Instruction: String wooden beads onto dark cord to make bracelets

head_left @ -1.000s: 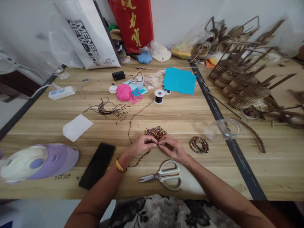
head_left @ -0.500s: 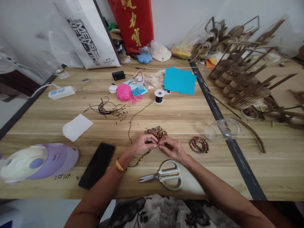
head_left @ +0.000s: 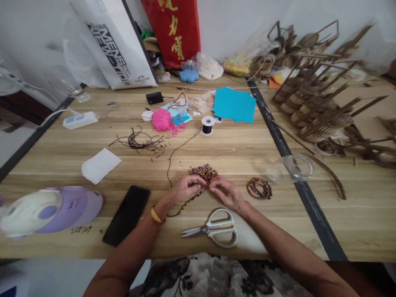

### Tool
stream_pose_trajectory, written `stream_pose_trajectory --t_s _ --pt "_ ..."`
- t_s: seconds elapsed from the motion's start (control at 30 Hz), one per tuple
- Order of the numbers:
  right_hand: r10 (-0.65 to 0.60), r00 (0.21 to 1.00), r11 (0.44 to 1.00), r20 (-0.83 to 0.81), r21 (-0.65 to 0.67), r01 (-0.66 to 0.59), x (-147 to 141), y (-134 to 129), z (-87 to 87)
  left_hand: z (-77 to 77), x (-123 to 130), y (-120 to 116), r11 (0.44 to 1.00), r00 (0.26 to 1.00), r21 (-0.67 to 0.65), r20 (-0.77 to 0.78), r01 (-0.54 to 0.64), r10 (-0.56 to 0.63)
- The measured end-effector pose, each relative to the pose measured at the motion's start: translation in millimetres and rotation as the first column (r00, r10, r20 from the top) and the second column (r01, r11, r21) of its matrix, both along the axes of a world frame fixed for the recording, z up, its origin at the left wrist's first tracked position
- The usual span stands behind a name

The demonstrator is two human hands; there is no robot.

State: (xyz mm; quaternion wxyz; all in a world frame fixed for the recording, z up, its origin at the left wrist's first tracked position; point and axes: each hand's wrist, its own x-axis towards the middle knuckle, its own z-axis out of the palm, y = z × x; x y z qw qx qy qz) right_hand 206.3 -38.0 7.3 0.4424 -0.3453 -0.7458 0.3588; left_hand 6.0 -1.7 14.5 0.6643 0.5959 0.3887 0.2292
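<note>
My left hand [head_left: 187, 187], with a gold bangle at the wrist, is closed in a pinch on the upper end of a beaded cord [head_left: 186, 204]. Small multicoloured beads line this dark cord, which slants down to the left under my wrist. Facing it, my right hand [head_left: 228, 193] pinches the thin bare end of the cord between thumb and forefinger. Just beyond my fingertips lies a heap of loose beads [head_left: 204, 170], partly hidden by my hands. The cord runs back to a white spool of black cord [head_left: 207, 126].
Scissors [head_left: 213, 230] lie in front of my hands, a coiled bead strand [head_left: 259, 189] to the right. A phone [head_left: 126, 215] and a purple-and-white appliance [head_left: 52, 211] are on the left. Further back are pink yarn [head_left: 161, 119], blue sheets [head_left: 234, 104] and small woven baskets [head_left: 312, 109].
My right hand has shifted slightly right, away from the left fingertips. A short bare stretch of cord now shows between the hands. The left hand has barely moved.
</note>
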Motion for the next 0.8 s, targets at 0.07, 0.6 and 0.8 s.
stream_pose_trajectory --t_s 0.07,0.6,0.8 --pt "-0.004 1.000 1.000 0.002 0.001 0.004 -0.3 -0.4 0.7 0.5 0.2 0.1 1.000 1.000 0.007 -0.006 0.007 -0.007" --pt "0.016 1.000 1.000 -0.003 -0.008 -0.016 -3.8 -2.2 -0.2 -3.3 2.2 0.7 0.998 0.998 0.043 -0.045 0.035 -0.033" --pt "0.021 1.000 0.999 -0.006 -0.025 -0.022 -4.0 -1.9 -2.1 -6.4 1.3 0.7 0.998 0.999 0.054 -0.026 0.045 -0.043"
